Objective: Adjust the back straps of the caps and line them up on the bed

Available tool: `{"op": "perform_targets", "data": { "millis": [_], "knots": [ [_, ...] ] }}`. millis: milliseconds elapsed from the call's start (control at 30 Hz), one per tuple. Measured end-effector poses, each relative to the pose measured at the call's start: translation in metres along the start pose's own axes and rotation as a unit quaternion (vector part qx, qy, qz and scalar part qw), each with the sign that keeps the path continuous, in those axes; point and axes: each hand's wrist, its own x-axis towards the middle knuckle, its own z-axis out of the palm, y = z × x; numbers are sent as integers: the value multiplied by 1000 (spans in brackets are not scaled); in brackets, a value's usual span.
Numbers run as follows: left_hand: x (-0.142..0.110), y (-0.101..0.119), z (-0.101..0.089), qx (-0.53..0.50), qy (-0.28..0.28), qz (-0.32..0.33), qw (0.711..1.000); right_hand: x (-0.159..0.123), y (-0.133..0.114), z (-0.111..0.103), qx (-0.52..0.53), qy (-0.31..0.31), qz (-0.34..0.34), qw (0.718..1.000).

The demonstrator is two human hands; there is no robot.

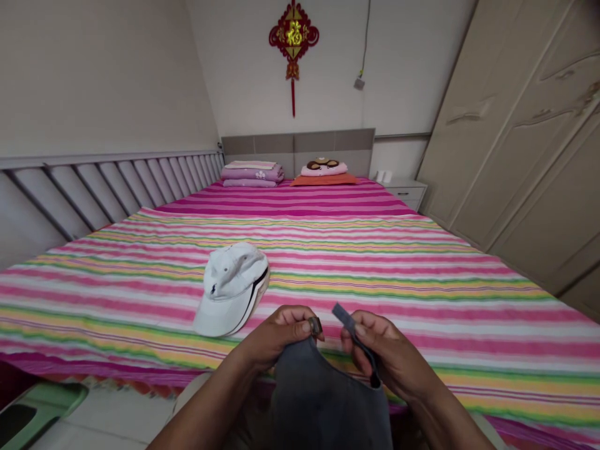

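A dark grey cap [328, 400] hangs low in front of me, its back strap opening facing up. With thumb and fingers, my left hand [285, 334] pinches the cap's edge by a small metal buckle [315, 325]. The loose strap [345, 317] is gripped in my right hand [387, 347], its free end sticking up to the left. Strap and buckle are apart, with a small gap between them. On the bed to the left lie stacked caps, a white cap [232, 281] with a small dark logo on top.
A striped sheet [445, 294] covers the bed. Folded purple bedding [253, 174] and a pink pillow pile [323, 170] sit by the headboard [295, 147]. A railing [112, 187] runs along the left, a wardrobe [510, 137] stands right, and a green stool [51, 406] is at lower left.
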Motion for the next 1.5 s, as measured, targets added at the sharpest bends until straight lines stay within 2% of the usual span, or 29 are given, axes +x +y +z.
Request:
{"op": "perform_targets", "data": {
  "millis": [100, 267, 533, 767, 967, 1367, 1500],
  "knots": [
    [3, -3, 3, -24, -14, -4, 1000, 4, 1, 6, -18, -14, 26, 999],
    [7, -11, 5, -67, -14, 10, 998, 6, 4, 13, -48, 22, 31, 998],
    [10, -19, 8, -125, 24, 38, 991, 9, 15, 13, 20, 50, 20, 998],
    [11, -28, 4, -157, -13, 52, 986, 13, 24, 8, 120, 9, 45, 992],
    [16, -34, 1, -169, -10, 72, 983, 16, 36, 9, 187, -14, 66, 980],
    [18, -44, -6, -184, -11, 47, 982, 16, 41, 12, 164, -23, 85, 982],
    [19, -45, -7, -191, 6, 31, 981, 16, 40, 11, 152, -11, 84, 985]
  ]
}}
